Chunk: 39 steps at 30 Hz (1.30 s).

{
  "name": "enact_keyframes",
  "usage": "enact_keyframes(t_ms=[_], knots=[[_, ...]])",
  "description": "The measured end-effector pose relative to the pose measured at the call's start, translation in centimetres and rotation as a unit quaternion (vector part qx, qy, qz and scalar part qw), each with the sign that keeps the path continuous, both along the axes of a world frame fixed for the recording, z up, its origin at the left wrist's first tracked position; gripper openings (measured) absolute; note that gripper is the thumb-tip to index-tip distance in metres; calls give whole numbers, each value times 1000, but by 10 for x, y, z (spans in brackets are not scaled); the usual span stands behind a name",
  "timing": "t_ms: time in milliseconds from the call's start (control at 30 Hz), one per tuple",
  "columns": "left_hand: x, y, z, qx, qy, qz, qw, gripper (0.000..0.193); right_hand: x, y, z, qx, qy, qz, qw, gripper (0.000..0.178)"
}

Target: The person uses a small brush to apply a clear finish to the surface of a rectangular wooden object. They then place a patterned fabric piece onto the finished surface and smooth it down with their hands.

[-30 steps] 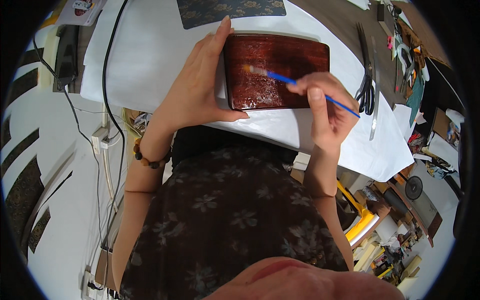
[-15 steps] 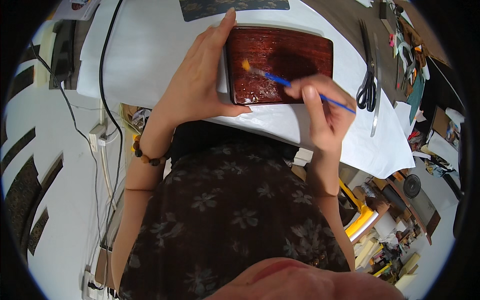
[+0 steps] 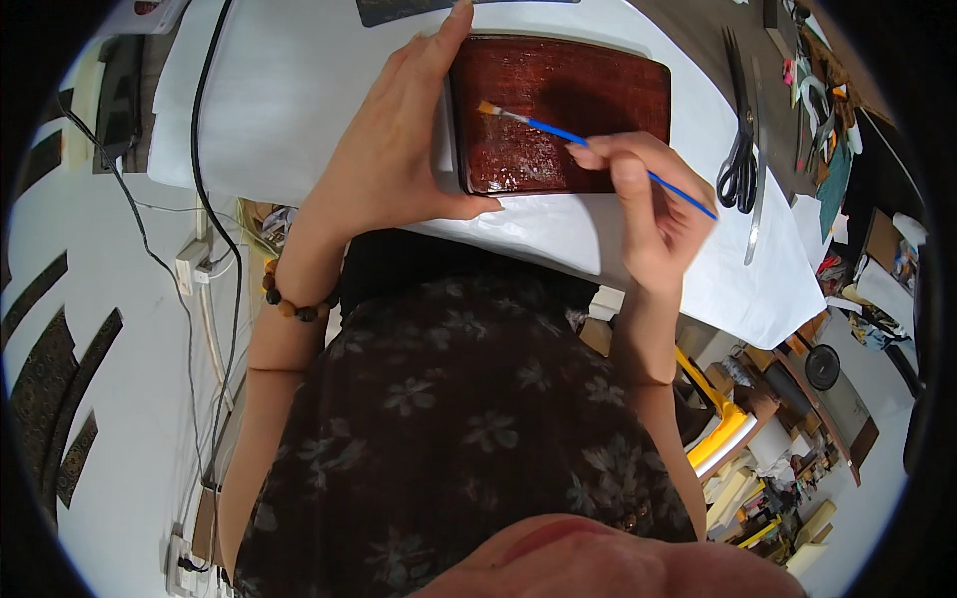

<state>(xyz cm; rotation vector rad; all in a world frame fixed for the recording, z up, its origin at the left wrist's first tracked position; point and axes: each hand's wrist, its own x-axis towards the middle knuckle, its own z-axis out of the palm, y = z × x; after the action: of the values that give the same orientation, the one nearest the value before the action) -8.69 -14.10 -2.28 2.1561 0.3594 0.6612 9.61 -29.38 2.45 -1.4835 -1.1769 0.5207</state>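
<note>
A dark red-brown wooden box with rounded corners lies on white paper, its top glossy and wet-looking toward the near left. My left hand steadies it by the left end, fingers along the far corner and thumb at the near edge. Pinched in my right hand is a slim paintbrush with a blue handle and amber bristles. The bristle tip is over the left part of the box top; whether it touches the surface I cannot tell. My right hand casts a shadow on the wood.
Black-handled scissors and a metal ruler lie right of the box. A dark patterned sheet sits beyond it. A black cable crosses the paper on the left. Cluttered tools and scraps fill the far right.
The brush tip has shifted slightly left and away from me over the box top. The whole scene sits a little higher in the picture. My left hand keeps its hold.
</note>
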Motion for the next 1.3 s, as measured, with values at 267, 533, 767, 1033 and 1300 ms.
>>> enact_keyframes(t_ms=[267, 533, 767, 1033, 1300], knots=[[-6, 10, 2, -5, 24, -37, 999, 137, -4, -21, 5, 0, 15, 34, 999, 11], [-5, 8, 1, 8, 25, -30, 999, 134, -7, -21, 5, -1, -14, 30, 999, 11], [-5, 8, 8, -5, 38, -30, 999, 136, -9, -23, 2, 13, 1, 31, 999, 10], [-4, 9, 2, 23, 20, -40, 999, 137, -7, -24, -1, 17, -4, 60, 998, 8], [-4, 9, 3, 9, 24, -40, 999, 137, 3, -26, 4, -40, -33, 97, 994, 7]])
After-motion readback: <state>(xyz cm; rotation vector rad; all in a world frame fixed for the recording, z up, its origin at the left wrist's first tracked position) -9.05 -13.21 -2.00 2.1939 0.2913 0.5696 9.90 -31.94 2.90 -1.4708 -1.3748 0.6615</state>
